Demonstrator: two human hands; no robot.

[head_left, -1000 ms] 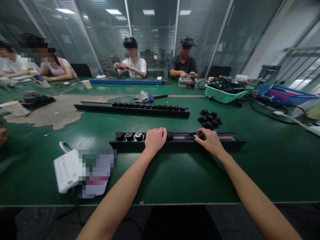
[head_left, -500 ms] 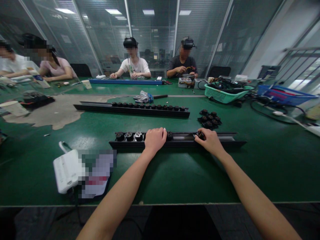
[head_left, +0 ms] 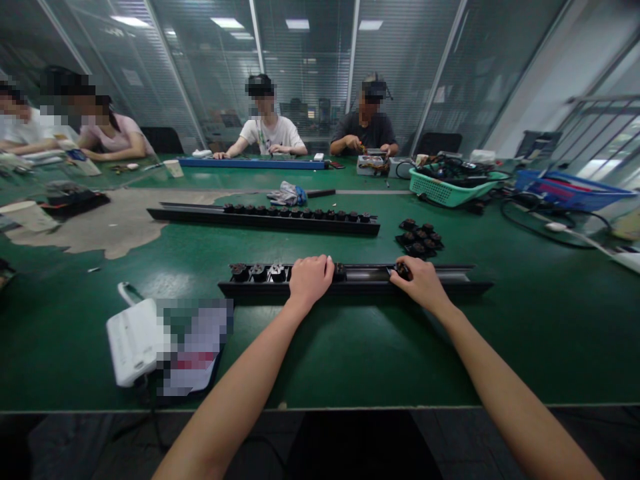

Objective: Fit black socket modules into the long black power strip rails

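A long black channel (head_left: 270, 289) lies crosswise in front of me, with several black socket modules (head_left: 240, 271) seated toward its left end. My left hand (head_left: 311, 283) is closed over the middle of this channel and gripping it; it hides part of the row. Another module (head_left: 340, 271) shows just right of that hand. Farther right, my right hand (head_left: 421, 283) pinches a single black socket module (head_left: 401, 270) at the channel's opening. Whether that piece touches the channel floor, I cannot tell.
Beyond lies a second channel (head_left: 265, 222) holding a row of modules. Loose modules (head_left: 420, 239) are heaped right of it. A white power bank (head_left: 135, 340) and a phone (head_left: 200, 347) rest at front left. Baskets (head_left: 440, 187) stand back right; several people sit across the table.
Both my hands hold nearly the same position on the channel and module. Across the table, the seated people have shifted their arms slightly.
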